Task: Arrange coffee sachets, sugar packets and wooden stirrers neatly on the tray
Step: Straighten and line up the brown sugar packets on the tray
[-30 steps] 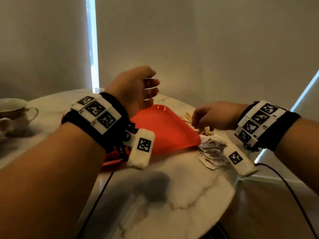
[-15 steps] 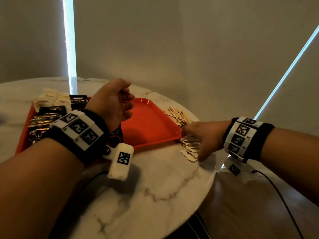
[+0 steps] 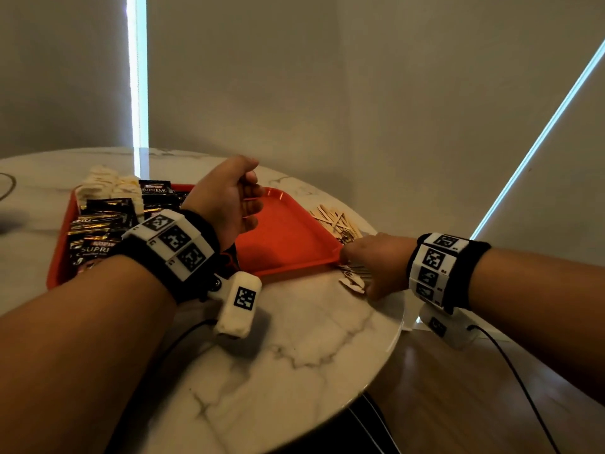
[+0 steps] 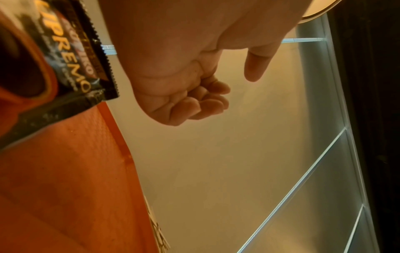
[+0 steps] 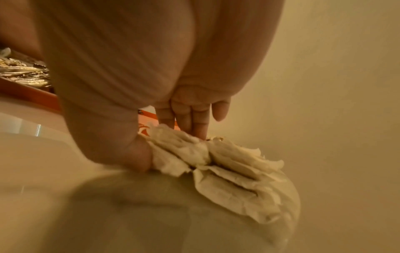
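An orange tray (image 3: 288, 237) lies on the round marble table (image 3: 294, 355). Black coffee sachets (image 3: 98, 224) and white sugar packets (image 3: 104, 181) fill its left part; the right part is bare. Loose wooden stirrers (image 3: 337, 221) lie on the table off the tray's right side. My left hand (image 3: 229, 198) hovers over the tray's middle with fingers curled toward the palm (image 4: 194, 102), holding nothing. My right hand (image 3: 376, 260) is down on a pile of white sugar packets (image 3: 355, 278) by the tray's near right corner. Thumb and fingers pinch the pile (image 5: 227, 162) from both sides.
The table edge (image 3: 396, 326) curves just right of the right hand, with wooden floor (image 3: 458, 388) below. Cables (image 3: 523, 388) trail from both wrist cameras. A plain wall stands close behind the table. One coffee sachet (image 4: 75, 68) lies right under the left wrist.
My right hand has moved from the stirrers down to the sugar packet pile and closed on it. The left hand has curled its fingers more. The head view has swung left.
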`<state>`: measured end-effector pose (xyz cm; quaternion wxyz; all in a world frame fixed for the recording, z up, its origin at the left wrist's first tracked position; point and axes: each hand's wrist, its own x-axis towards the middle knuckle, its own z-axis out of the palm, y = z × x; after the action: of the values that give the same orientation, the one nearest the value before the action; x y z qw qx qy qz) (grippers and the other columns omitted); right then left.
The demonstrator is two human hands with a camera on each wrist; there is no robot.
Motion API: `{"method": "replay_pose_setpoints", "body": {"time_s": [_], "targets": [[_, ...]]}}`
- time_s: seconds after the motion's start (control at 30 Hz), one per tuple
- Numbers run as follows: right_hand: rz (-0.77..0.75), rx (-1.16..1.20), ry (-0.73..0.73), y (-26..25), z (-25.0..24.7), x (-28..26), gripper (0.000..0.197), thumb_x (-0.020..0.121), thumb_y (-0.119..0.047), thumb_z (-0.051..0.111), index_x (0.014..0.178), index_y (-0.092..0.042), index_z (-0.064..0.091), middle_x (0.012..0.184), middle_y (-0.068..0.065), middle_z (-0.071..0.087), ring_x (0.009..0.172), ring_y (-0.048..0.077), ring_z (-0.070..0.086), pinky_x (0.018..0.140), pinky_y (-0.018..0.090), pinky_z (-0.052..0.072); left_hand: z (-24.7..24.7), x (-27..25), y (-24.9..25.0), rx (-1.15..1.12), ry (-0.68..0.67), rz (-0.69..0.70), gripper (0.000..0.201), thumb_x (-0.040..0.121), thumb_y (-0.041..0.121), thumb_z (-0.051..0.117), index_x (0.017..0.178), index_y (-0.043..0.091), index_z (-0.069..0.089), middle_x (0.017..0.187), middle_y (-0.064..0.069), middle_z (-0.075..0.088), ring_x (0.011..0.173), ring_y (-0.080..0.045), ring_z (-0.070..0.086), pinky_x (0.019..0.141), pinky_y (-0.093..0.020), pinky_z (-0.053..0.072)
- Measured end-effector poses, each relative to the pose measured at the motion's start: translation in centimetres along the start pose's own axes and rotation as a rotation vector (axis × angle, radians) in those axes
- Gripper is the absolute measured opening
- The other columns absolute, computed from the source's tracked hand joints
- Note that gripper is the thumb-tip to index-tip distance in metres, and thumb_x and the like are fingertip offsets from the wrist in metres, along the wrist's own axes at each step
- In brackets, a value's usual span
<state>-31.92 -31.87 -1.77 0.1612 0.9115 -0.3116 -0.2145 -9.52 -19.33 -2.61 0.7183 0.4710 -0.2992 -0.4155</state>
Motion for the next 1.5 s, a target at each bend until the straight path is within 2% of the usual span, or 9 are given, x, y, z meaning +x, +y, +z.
{"method": "replay_pose_setpoints", "body": {"time_s": [0.13,0.4,0.6,0.73,0.83,0.97,1.13,1.3,1.5], "targets": [[-0.014,-0.008,0.044,0.2,0.4,0.1,0.052,0.078,-0.036,0.065,0.128,-0.031,0.052,0.115,-0.004,0.063,0.099,0.022,0.06,0.09,0.04,0.054,0.0,-0.1,0.1,0.007,-0.009,-0.01,0.031,0.092,0.044,0.053,0.066,0.027,0.05,0.065,0.007,0.054,0.058,-0.011,0.05,0.056,-0.03,0.036],[-0.06,-0.069,0.081,0.1,2.8,0.6,0.046,0.1,-0.041,0.041,0.141,-0.02,0.038,0.137,0.004,0.047,0.126,0.025,0.05,0.109,0.045,0.035,0.1,-0.2,-0.1,0.018,-0.017,-0.052,0.032,0.094,0.043,0.05,0.066,0.028,0.048,0.063,0.008,0.053,0.057,-0.011,0.048,0.058,-0.03,0.035],[-0.065,-0.117,0.025,-0.1,2.3,0.5,0.06,0.093,-0.03,0.057,0.145,-0.017,0.032,0.141,0.006,0.045,0.129,0.027,0.047,0.113,0.042,0.034,0.2,-0.5,0.0,0.033,-0.006,-0.072,0.032,0.094,0.043,0.052,0.066,0.029,0.049,0.063,0.008,0.053,0.057,-0.011,0.05,0.059,-0.03,0.037],[-0.081,-0.091,0.081,-0.2,2.1,0.9,0.045,0.099,-0.031,0.054,0.14,-0.018,0.039,0.136,0.006,0.05,0.125,0.027,0.05,0.112,0.043,0.036,0.4,-0.8,0.0,0.075,-0.007,-0.091,0.028,0.095,0.041,0.054,0.071,0.026,0.051,0.066,0.006,0.054,0.057,-0.012,0.05,0.057,-0.029,0.038],[-0.087,-0.07,0.107,0.0,1.9,1.0,0.039,0.101,-0.033,0.049,0.137,-0.019,0.044,0.131,0.005,0.054,0.12,0.027,0.053,0.107,0.044,0.042,1.1,-1.3,0.0,0.157,-0.065,-0.151,0.022,0.098,0.035,0.055,0.084,0.019,0.05,0.068,0.001,0.055,0.054,-0.013,0.052,0.054,-0.027,0.039],[-0.121,-0.072,0.102,-0.1,1.4,1.4,0.038,0.101,-0.033,0.05,0.137,-0.021,0.048,0.127,0.002,0.055,0.116,0.024,0.055,0.101,0.042,0.044,1.9,-2.2,-0.2,0.238,-0.172,-0.288,0.025,0.099,0.033,0.052,0.079,0.02,0.048,0.067,-0.001,0.052,0.055,-0.016,0.053,0.055,-0.026,0.04],[-0.108,0.039,0.122,-0.3,0.0,1.6,0.031,0.098,-0.035,0.056,0.128,-0.027,0.051,0.123,-0.002,0.058,0.107,0.023,0.058,0.092,0.034,0.046,2.4,-2.5,-1.0,0.293,-0.152,-0.319,0.022,0.098,0.034,0.056,0.091,0.014,0.051,0.07,-0.004,0.056,0.055,-0.018,0.057,0.053,-0.028,0.046],[-0.023,0.212,0.091,0.7,-2.1,0.9,0.043,0.093,-0.027,0.059,0.13,-0.024,0.039,0.095,-0.006,0.061,0.081,0.016,0.058,0.068,0.031,0.046,2.1,-2.4,-0.4,0.27,-0.147,-0.317,0.024,0.099,0.035,0.053,0.085,0.017,0.049,0.07,-0.004,0.054,0.056,-0.018,0.057,0.056,-0.027,0.045],[-0.034,0.322,-0.001,-0.6,-2.8,1.3,0.057,0.079,-0.021,0.071,0.122,-0.031,0.035,0.084,-0.003,0.064,0.075,0.017,0.061,0.063,0.036,0.053,2.4,-2.6,-0.5,0.253,-0.168,-0.378,0.022,0.098,0.036,0.055,0.088,0.017,0.05,0.071,-0.005,0.052,0.06,-0.02,0.056,0.053,-0.027,0.051]]}}
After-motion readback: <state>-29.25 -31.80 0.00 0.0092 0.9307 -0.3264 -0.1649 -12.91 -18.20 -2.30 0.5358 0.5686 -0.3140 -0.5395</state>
